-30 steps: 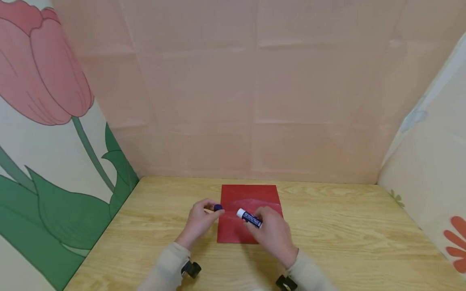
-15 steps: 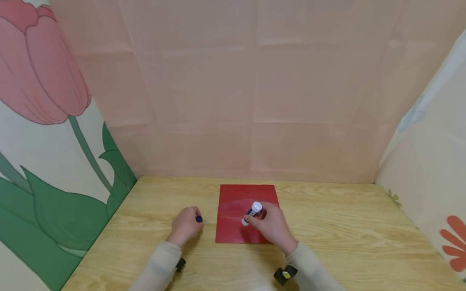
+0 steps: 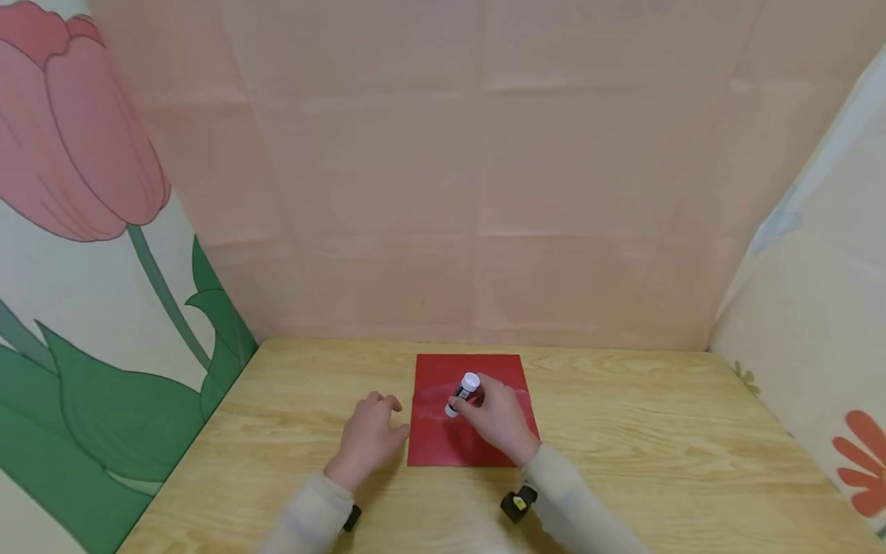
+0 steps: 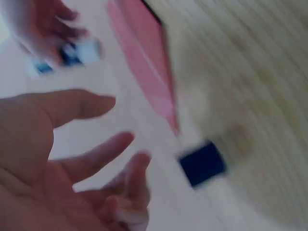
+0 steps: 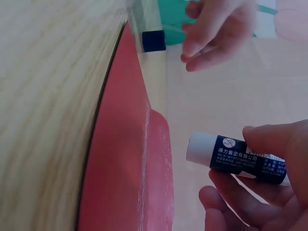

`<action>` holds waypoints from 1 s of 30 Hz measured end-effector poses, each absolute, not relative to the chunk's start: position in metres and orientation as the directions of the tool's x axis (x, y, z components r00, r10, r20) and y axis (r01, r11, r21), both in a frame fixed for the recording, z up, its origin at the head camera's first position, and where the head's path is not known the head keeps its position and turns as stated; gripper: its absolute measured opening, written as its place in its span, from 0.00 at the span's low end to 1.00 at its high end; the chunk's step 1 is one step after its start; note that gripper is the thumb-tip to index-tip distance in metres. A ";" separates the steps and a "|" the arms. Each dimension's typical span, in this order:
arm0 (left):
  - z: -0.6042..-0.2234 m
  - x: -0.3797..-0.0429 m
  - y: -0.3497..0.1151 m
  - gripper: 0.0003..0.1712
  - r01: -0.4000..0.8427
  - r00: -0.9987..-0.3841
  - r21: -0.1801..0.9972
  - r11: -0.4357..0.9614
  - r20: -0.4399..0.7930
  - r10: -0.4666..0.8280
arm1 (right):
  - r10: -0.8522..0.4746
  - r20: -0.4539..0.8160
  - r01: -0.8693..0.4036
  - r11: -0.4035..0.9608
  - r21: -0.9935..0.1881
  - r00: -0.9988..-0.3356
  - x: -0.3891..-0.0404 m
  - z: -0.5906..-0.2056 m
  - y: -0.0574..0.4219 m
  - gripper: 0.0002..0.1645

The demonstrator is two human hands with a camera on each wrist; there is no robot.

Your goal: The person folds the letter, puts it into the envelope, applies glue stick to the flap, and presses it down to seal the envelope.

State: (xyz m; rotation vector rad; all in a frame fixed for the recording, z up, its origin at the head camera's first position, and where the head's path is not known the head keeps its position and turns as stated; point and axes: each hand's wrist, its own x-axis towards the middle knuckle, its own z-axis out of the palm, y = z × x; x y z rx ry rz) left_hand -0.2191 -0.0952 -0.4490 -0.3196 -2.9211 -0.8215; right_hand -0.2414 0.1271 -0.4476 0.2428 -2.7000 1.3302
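Observation:
My right hand (image 3: 500, 415) pinches a glue stick (image 5: 240, 158) between thumb and fingers, with a white end and a dark blue printed label. The stick is tilted above a red envelope (image 3: 432, 442), whose raised flap (image 5: 160, 166) carries pale, shiny streaks. My left hand (image 3: 370, 436) is at the envelope's left edge, fingers loosely bent around nothing. In the left wrist view, a dark blue cap (image 4: 203, 164) stands on the table beyond those fingertips, near one end of the envelope. From the head view the left hand hides the cap.
The wood-grain table (image 3: 657, 431) extends on both sides of the envelope. A pinkish sheet (image 3: 374, 192) hangs along its back edge. To the left rises a panel with a painted tulip (image 3: 83, 138), to the right a pale panel with a red flower (image 3: 861, 462).
The left hand has let go of the dark blue cap, left on the table, and opened. The right hand has turned the glue stick from lying to steeply tilted and moved it slightly left.

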 end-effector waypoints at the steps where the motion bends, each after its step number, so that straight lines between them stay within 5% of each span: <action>1: -0.447 -0.216 -0.091 0.20 0.242 -0.970 0.501 0.831 0.118 0.212 | -0.100 0.171 -0.196 0.597 -0.778 -0.980 -0.244 -0.448 0.125 0.14; 6: -0.444 -0.200 -0.069 0.27 0.333 -0.928 0.394 0.857 -0.022 0.371 | -0.178 0.146 -0.225 0.605 -0.764 -0.973 -0.256 -0.453 0.112 0.15; 12: -0.449 -0.187 -0.055 0.30 0.349 -0.911 0.301 0.887 -0.112 0.397 | -0.269 0.096 -0.245 0.601 -0.761 -0.958 -0.268 -0.458 0.096 0.15; 30: -0.449 -0.185 -0.054 0.29 0.381 -0.899 0.251 0.890 -0.123 0.420 | -0.417 0.077 -0.362 0.664 -0.654 -0.905 -0.287 -0.472 0.071 0.13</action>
